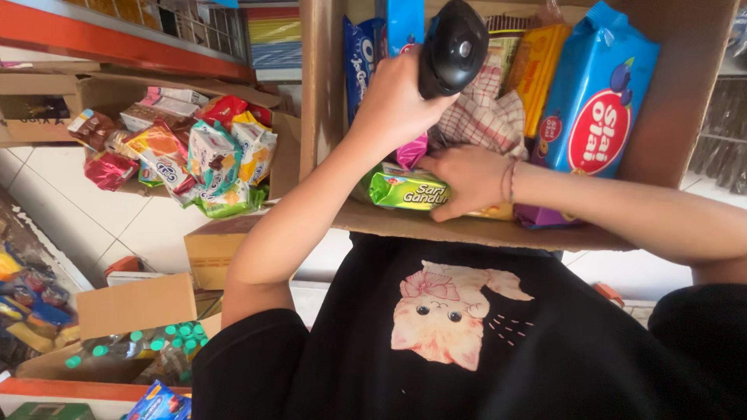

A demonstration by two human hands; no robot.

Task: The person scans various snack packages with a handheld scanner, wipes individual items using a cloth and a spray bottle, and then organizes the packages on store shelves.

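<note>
A cardboard box (467,230) packed with snack packs sits right in front of my chest. My left hand (397,101) is raised over it, shut on a black handheld scanner (453,45) whose head points down into the box. Lower in the box, my right hand (469,180) grips a green biscuit pack (405,190) that lies flat along the front wall. A tall blue biscuit pack (595,93), an orange pack (537,66) and a red-checked white pack (484,118) stand behind my hands.
To the left, another open carton (284,152) holds several colourful snack bags (214,159) on a white tiled floor. Below it are a closed brown box (210,253), a carton of green-capped bottles (148,346) and an orange shelf edge (117,43).
</note>
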